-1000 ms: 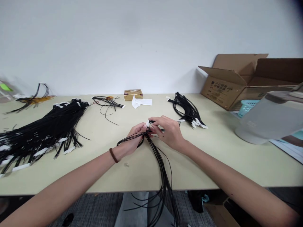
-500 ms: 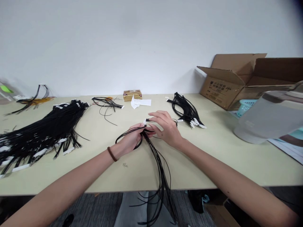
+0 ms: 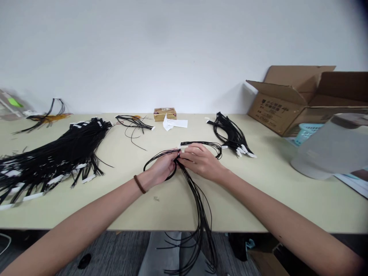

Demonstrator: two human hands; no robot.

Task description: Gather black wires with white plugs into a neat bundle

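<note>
A bundle of thin black wires hangs from my hands over the table's front edge and down in front of my legs. My left hand is closed on the bundle near its upper end, with one loop of wires curving out over the wrist side. My right hand is closed too, its thumb and fingers pinching the wires beside the left fingertips. The exact spot between the fingertips is partly hidden. Just behind the right hand, a curved black wire harness with a white end lies on the table.
Left holds a large pile of black wire harnesses with white connectors. A smaller bunch, a gold box and white paper sit near the wall. Rightward are another harness pile, a cardboard box and a translucent jug.
My right hand's raised fingers have come down and closed on the wires beside my left hand. The curved harness behind it shows more now. The whole view has shifted slightly.
</note>
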